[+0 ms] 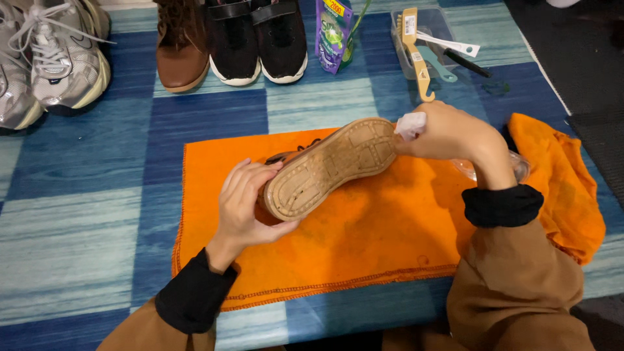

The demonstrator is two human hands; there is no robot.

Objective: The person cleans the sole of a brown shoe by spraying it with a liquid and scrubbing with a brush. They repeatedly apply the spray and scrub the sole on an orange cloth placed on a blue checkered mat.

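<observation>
The left hand held the brown shoe sole-up; the right hand pinched a white wipe, its fingers mostly hidden.

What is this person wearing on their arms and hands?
Both hands, the left hand and the right hand, are bare: no gloves, rings or watch show. Each arm wears a loose brown sleeve ending in a snug black ribbed cuff at the wrist.

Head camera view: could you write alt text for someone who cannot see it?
The left hand holds a brown shoe sole-up over an orange cloth, while the right hand presses a white wipe against its toe. More shoes line the blue checked table.
</observation>
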